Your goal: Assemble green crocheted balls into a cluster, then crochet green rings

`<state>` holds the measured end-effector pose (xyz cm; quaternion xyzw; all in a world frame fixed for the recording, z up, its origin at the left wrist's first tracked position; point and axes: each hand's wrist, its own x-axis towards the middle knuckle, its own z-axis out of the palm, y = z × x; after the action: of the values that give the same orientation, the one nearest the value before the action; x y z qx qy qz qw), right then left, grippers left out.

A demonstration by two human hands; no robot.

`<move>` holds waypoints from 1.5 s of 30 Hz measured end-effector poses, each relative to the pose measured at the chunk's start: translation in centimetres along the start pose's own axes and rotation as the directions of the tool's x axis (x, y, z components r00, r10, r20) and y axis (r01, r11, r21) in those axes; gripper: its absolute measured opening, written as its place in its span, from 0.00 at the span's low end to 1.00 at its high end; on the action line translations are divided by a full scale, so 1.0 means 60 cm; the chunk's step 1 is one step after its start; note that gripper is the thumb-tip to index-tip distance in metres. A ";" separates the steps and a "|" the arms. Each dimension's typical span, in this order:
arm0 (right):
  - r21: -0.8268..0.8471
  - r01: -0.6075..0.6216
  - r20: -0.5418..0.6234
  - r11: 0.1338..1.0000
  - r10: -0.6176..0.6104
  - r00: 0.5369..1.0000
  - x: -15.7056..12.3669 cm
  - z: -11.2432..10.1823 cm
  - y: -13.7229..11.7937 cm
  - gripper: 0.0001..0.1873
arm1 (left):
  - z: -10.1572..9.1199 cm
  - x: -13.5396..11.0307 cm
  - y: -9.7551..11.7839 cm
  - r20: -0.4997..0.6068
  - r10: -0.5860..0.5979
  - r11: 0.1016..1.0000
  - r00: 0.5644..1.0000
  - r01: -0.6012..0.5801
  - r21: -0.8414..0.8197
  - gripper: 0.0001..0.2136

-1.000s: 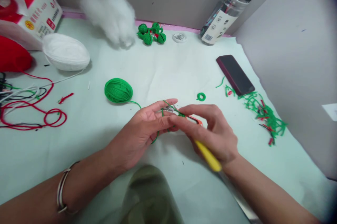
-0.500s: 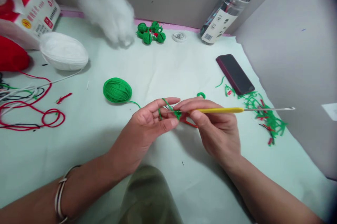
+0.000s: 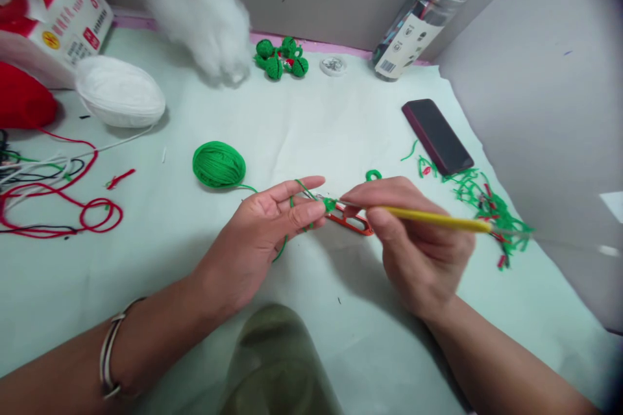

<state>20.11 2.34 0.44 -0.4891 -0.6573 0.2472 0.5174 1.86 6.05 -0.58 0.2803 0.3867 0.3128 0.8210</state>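
Observation:
My left hand [image 3: 265, 233] is palm up over the pale green table cover [image 3: 302, 123], green yarn looped round its fingers, thumb and fingers pinching a small green crochet piece [image 3: 329, 204]. My right hand [image 3: 413, 239] is closed on a yellow-handled crochet hook [image 3: 438, 219], whose tip meets the green piece. The yarn strand runs back to a green yarn ball [image 3: 219, 165]. An orange-red yarn snip [image 3: 351, 221] lies on the table just under the fingertips.
A dark phone [image 3: 437, 136], a pile of green yarn scraps [image 3: 487, 207], a small green ring [image 3: 373, 175], finished green crochet pieces [image 3: 281, 62], white stuffing [image 3: 202, 15], a white yarn ball [image 3: 119, 91], red yarn loops [image 3: 63, 207] and a tube of hooks [image 3: 428, 6].
The hook's handle swung from pointing down toward me to level on the right, then tilted slightly lower. Both hands stayed together at the green piece.

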 end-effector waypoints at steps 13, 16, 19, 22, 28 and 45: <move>0.087 -0.081 0.002 0.993 0.082 0.997 0.005 0.004 0.002 0.06 | 0.005 -0.002 -0.001 -0.028 0.108 0.993 0.994 -0.107 0.054 0.23; 0.009 -0.011 0.054 1.000 0.011 0.999 0.002 0.005 -0.002 0.08 | 0.006 -0.004 -0.001 -0.035 0.113 0.993 0.993 -0.111 0.050 0.23; -0.032 0.041 0.069 0.999 -0.039 0.997 -0.001 0.006 -0.006 0.10 | 0.006 -0.004 -0.002 -0.028 0.109 0.994 0.994 -0.108 0.032 0.22; -0.062 0.054 0.057 0.997 -0.050 0.997 -0.003 0.005 -0.007 0.11 | 0.005 -0.002 -0.003 -0.020 0.100 0.995 0.995 -0.100 0.012 0.23; 0.084 -0.066 0.035 0.994 0.063 0.997 -0.001 0.007 0.002 0.08 | 0.003 0.000 -0.003 0.011 0.051 0.999 0.999 -0.051 -0.010 0.27; 0.351 -0.341 0.159 0.872 0.304 0.939 0.014 -0.001 0.007 0.10 | 0.009 -0.004 0.002 -0.029 0.069 0.997 0.997 -0.068 0.040 0.36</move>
<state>20.33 3.24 0.47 -0.4716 -0.5318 0.4743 0.5194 2.12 5.86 -0.09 0.3045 0.3952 0.3373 0.7983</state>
